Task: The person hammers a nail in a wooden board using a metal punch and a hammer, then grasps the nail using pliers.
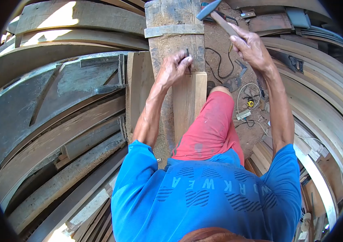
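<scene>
From where I stand, old boards and planks are stacked on the left, well apart from the work. Next comes the left hand, its grip pinching a slim dark tool, a chisel by the look of it, held about upright. The fingers hide part of it, and I cannot tell whether its tip bites into the wood.

Below it, the pale wood piece lies lengthwise on the rough surface, its far end short of the cross strip. I'd set the tip firmly on the wood before any blow, and keep those fingers low and clear of the tool's top. The red-clad thigh sits over the near part of the piece; a little weight there should stop it creeping.

Further right, the hammer is raised, its head well apart from the tool. The right hand has its grip wrapped round the handle. Short, square taps would serve best, I think, with eyes on the tip. A tape measure lies on the ground beyond, out of the swing's way.
</scene>
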{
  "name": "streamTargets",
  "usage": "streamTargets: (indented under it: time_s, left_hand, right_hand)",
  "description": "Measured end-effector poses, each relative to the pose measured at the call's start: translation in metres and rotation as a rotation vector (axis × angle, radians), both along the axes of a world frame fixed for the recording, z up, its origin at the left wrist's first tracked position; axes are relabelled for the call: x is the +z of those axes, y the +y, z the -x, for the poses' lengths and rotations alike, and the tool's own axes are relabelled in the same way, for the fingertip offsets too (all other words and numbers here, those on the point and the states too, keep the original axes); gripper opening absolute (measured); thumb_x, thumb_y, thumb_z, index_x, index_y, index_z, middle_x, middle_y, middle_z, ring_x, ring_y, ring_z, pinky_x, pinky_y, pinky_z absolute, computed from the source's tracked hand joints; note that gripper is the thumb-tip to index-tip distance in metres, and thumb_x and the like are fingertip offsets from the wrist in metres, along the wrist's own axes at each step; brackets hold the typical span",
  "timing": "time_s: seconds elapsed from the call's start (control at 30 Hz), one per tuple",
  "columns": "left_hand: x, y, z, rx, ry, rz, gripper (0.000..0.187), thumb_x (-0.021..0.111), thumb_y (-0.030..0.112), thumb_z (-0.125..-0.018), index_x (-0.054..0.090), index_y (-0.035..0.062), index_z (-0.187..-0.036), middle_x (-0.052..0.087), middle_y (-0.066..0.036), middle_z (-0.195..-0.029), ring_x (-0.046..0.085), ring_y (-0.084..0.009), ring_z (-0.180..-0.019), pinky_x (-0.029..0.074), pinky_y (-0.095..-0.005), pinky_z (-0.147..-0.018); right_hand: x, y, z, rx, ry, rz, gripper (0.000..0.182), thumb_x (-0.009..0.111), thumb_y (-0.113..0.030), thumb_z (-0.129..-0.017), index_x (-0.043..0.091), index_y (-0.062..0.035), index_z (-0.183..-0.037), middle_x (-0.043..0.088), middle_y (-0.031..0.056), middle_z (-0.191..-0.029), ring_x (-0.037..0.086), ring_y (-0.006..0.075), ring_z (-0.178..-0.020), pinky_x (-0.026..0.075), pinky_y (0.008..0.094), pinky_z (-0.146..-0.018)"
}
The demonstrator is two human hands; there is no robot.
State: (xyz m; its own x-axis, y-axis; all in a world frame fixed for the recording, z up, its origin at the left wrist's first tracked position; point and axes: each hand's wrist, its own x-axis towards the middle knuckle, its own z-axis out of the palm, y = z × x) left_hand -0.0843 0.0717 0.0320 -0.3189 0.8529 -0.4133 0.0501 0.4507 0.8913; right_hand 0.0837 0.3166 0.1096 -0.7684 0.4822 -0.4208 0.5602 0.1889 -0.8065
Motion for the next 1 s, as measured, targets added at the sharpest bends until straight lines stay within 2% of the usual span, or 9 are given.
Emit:
streamTargets:
  time_s: [0.07,0.1,0.2,0.3,0.4,0.43,0.53,0.67,1.0]
  left_hand:
    - [0.02,-0.008,-0.004,-0.087,0.251,-0.13,0.009,0.065,0.008,-0.1,0.068,0.0029,-0.093,0.071,-0.012,-0.079,0.07,-0.0255,-0.071,0.053,-0.0378,-0.066]
    - [0.016,-0.016,-0.008,-0.051,0.248,-0.288,0.003,0.067,0.001,-0.096,0.067,0.0028,-0.094,0.069,-0.017,-0.079,0.07,-0.0329,-0.072,0.052,-0.0401,-0.064]
    - [0.011,-0.033,-0.007,-0.063,0.289,-0.29,0.008,0.064,-0.007,-0.097,0.067,0.0008,-0.094,0.073,-0.008,-0.084,0.073,-0.0193,-0.08,0.059,-0.0335,-0.073]
    - [0.01,-0.027,-0.007,-0.018,0.184,-0.338,0.01,0.062,0.002,-0.102,0.067,0.0006,-0.094,0.072,-0.008,-0.083,0.072,-0.017,-0.078,0.059,-0.0327,-0.074]
    - [-0.006,-0.011,-0.005,0.273,-0.299,-0.053,0.023,0.058,0.015,-0.108,0.067,0.0006,-0.093,0.071,-0.007,-0.08,0.069,-0.0147,-0.075,0.058,-0.0313,-0.075]
    - [-0.008,-0.006,-0.002,0.161,-0.192,-0.036,0.033,0.053,0.027,-0.112,0.066,0.0022,-0.094,0.069,-0.004,-0.08,0.066,-0.0126,-0.074,0.056,-0.0305,-0.074]
    - [0.0,0.012,0.009,-0.15,0.115,0.079,0.031,0.053,0.028,-0.112,0.066,0.0046,-0.096,0.069,-0.002,-0.081,0.064,-0.0106,-0.075,0.055,-0.03,-0.073]
    - [0.0,0.019,0.01,-0.037,-0.102,0.253,0.034,0.053,0.034,-0.111,0.068,0.0068,-0.098,0.07,0.001,-0.083,0.062,-0.0089,-0.074,0.053,-0.0283,-0.07]
    - [-0.012,0.03,0.017,-0.198,-0.084,0.313,0.034,0.058,0.038,-0.109,0.071,0.009,-0.099,0.071,0.005,-0.084,0.061,-0.0065,-0.071,0.051,-0.0269,-0.067]
  right_hand:
    - [-0.007,-0.005,-0.017,-0.049,0.016,0.06,0.057,0.059,-0.03,-0.106,0.05,-0.009,-0.158,0.053,-0.0044,-0.076,0.048,0.0066,-0.064,0.042,0.0266,-0.057]
    - [-0.008,-0.011,-0.024,-0.092,0.015,0.12,0.057,0.059,-0.029,-0.106,0.049,-0.0088,-0.158,0.054,-0.0045,-0.077,0.048,0.0061,-0.064,0.042,0.0255,-0.057]
    - [-0.013,-0.026,-0.035,-0.184,-0.001,0.203,0.056,0.061,-0.025,-0.106,0.049,-0.0072,-0.158,0.054,-0.0044,-0.078,0.047,0.004,-0.065,0.04,0.0218,-0.056]
    - [-0.027,-0.04,-0.047,-0.25,-0.011,0.263,0.057,0.062,-0.021,-0.105,0.048,-0.0048,-0.158,0.052,-0.0047,-0.079,0.046,0.0037,-0.067,0.041,0.0218,-0.058]
    - [-0.017,-0.053,-0.055,-0.253,-0.011,0.319,0.058,0.061,-0.022,-0.106,0.045,-0.0038,-0.159,0.053,-0.0047,-0.08,0.047,0.0038,-0.068,0.042,0.0217,-0.059]
    - [-0.018,-0.056,-0.058,-0.242,-0.014,0.324,0.057,0.061,-0.022,-0.105,0.047,-0.0018,-0.157,0.054,-0.0043,-0.081,0.048,0.0042,-0.07,0.042,0.0223,-0.06]
    - [-0.019,-0.067,-0.067,-0.224,-0.065,0.332,0.055,0.06,-0.024,-0.105,0.05,-0.0001,-0.154,0.055,-0.0031,-0.082,0.049,0.0055,-0.07,0.044,0.0237,-0.06]
    - [-0.02,-0.08,-0.078,-0.2,-0.086,0.312,0.056,0.059,-0.025,-0.104,0.05,0.0016,-0.152,0.057,-0.0003,-0.084,0.053,0.008,-0.071,0.048,0.0275,-0.063]
    - [-0.009,-0.036,-0.028,-0.008,-0.104,0.048,0.062,0.057,-0.022,-0.103,0.042,-0.0049,-0.161,0.057,0.001,-0.076,0.055,0.0127,-0.068,0.049,0.0322,-0.064]
